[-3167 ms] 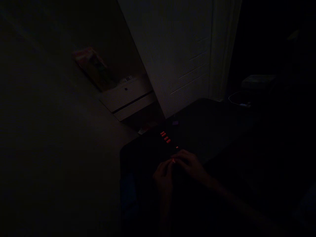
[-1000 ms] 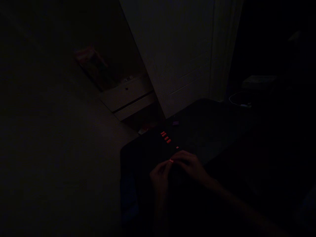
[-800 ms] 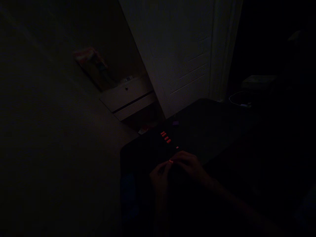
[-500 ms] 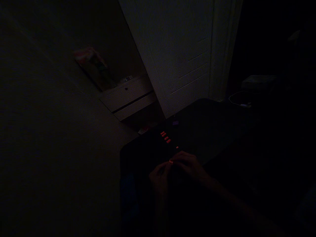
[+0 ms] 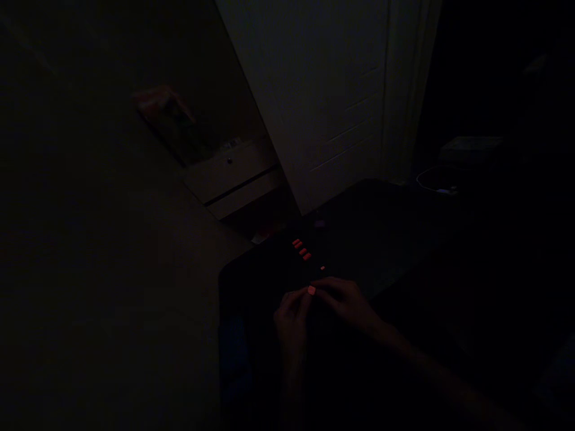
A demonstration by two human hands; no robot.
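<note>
The scene is very dark. A small light reddish block point(image 5: 311, 290) is pinched between the fingertips of both my hands above the dark table; its exact kind cannot be made out. My left hand point(image 5: 291, 314) is closed on its left side. From the right, my right hand point(image 5: 344, 296) closes on the same piece with thumb and fingers. Just beyond the hands lies a tiny pale red piece point(image 5: 322, 268). Farther off, several small red pieces point(image 5: 302, 251) lie in a slanting row.
A small purple object point(image 5: 319, 224) sits near the far edge of the dark table point(image 5: 381, 221). Something blue point(image 5: 233, 353) is at the left edge. A white cable point(image 5: 431, 187) and a box point(image 5: 469, 143) are at the far right. Behind stand a door point(image 5: 332, 108) and a drawer unit point(image 5: 238, 173).
The held block has turned so a broader, brighter face shows, and it sits slightly higher. Both hands have shifted slightly. The picture is dimmer. The pieces on the table have not moved.
</note>
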